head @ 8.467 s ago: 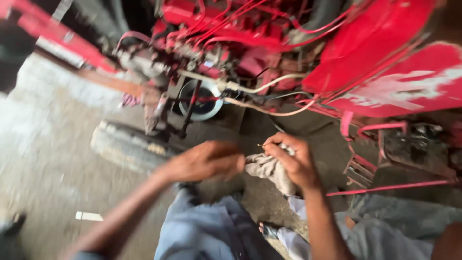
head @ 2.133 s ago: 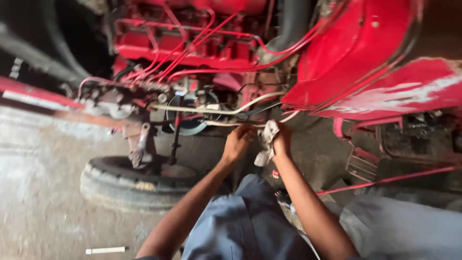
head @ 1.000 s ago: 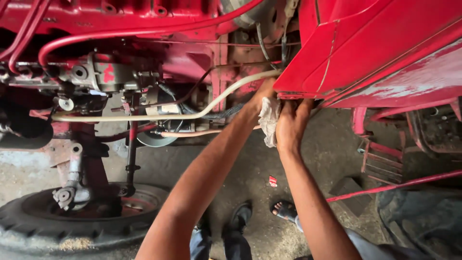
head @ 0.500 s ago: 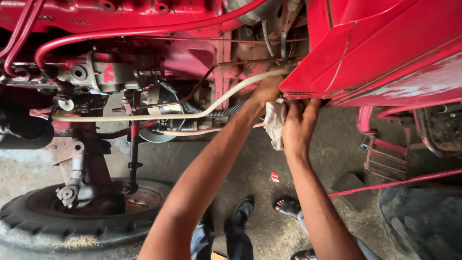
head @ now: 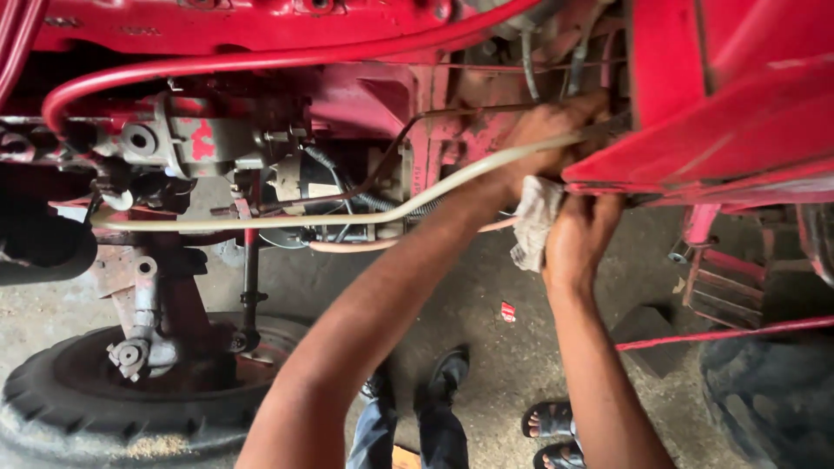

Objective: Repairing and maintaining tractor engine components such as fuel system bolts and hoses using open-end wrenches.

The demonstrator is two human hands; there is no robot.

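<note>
- A worn front tyre (head: 130,408) is lying low at the left, under a red steering knuckle (head: 143,339).
- A pale hose (head: 287,220) is running from the left across the engine block (head: 217,148) and rising toward the hands.
- The left hand (head: 547,130) is reaching up into the red machine, its fingers curled in against the pale hose and the metal just under the red body panel (head: 721,113); what they are closing on is hidden, so how tight the grip is cannot be told.
- A dirty white rag (head: 534,221) is hanging between the two hands, just below the left hand and touching the right.
- The right hand (head: 580,230) is pressing up under the edge of the panel with fingers bent, pinching the rag against its palm.
- The two hands are sitting close together, almost touching.
- A large rear tyre (head: 773,391) is filling the lower right corner.
</note>
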